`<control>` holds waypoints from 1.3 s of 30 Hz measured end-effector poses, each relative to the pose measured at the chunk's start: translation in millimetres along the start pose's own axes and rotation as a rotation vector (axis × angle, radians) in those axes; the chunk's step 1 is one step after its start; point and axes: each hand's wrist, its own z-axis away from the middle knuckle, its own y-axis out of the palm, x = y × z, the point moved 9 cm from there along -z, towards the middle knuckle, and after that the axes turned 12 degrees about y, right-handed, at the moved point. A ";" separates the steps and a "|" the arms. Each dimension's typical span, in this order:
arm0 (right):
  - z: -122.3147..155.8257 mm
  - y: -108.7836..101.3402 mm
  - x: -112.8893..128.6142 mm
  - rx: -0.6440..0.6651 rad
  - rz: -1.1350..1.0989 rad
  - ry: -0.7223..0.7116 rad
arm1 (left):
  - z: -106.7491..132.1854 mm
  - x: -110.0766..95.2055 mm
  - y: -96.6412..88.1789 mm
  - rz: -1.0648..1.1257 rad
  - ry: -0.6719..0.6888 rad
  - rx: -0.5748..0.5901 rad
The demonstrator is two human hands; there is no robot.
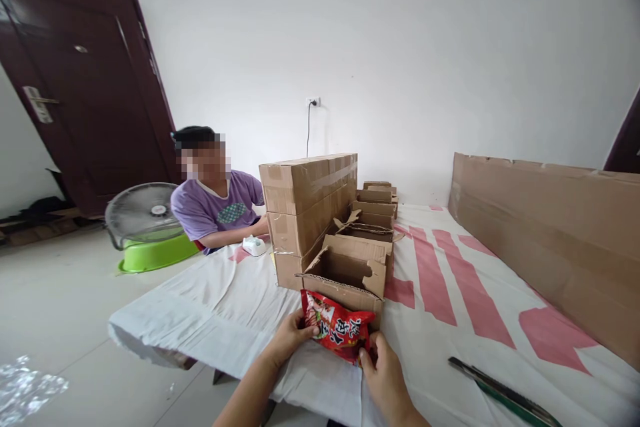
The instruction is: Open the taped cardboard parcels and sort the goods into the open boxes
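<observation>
A red printed food packet [336,328] is held between my two hands, just in front of the nearest open cardboard box [345,287]. My left hand [293,337] pinches its left end, thumb on top. At the lower right corner, my right hand [383,370] grips the packet with thumb and fingers. The packet lies tilted, its right end nearer me, and covers part of the box's front wall. Behind that box runs a row of more open boxes [373,220].
Closed, taped boxes [285,213] are stacked left of the open row. A utility knife [500,390] lies at the right on the cloth-covered table [320,383]. A large cardboard panel [545,233] stands along the right. Across the table sits a person [220,207] near a white object [254,245].
</observation>
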 end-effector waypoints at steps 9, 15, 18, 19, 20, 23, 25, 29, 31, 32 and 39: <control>0.7 -1.0 7.0 0.004 0.030 -0.032 | -1.1 6.2 -5.7 -0.024 -0.018 -0.014; 2.9 -0.8 8.7 -0.019 0.058 -0.054 | -0.5 8.1 -7.4 -0.038 -0.031 -0.024; 3.4 -1.2 8.5 -0.036 0.068 -0.053 | 0.4 6.4 -4.9 -0.037 -0.039 -0.021; 3.4 -1.5 8.3 -0.041 0.069 -0.053 | 0.5 5.8 -4.1 -0.036 -0.042 -0.020; 3.3 -1.9 8.2 -0.046 0.069 -0.052 | 0.5 5.2 -3.4 -0.036 -0.044 -0.019; 2.7 -2.3 7.5 -0.046 0.070 -0.050 | 0.0 3.8 -2.8 -0.039 -0.042 -0.020; 1.9 -1.4 5.9 -0.033 0.074 -0.044 | -0.5 3.1 -3.7 -0.046 -0.035 -0.025; 0.6 2.8 0.1 -0.005 0.091 -0.030 | -0.9 1.9 -6.5 -0.072 -0.021 -0.038; 0.1 5.6 -3.2 0.010 0.106 -0.021 | -0.8 0.5 -7.8 -0.093 -0.011 -0.044; 0.0 7.0 -4.6 0.020 0.114 -0.017 | -0.8 -0.4 -8.4 -0.104 -0.006 -0.047; -0.2 10.0 -5.5 0.062 0.145 -0.002 | 0.3 -5.4 -10.4 -0.185 0.029 -0.052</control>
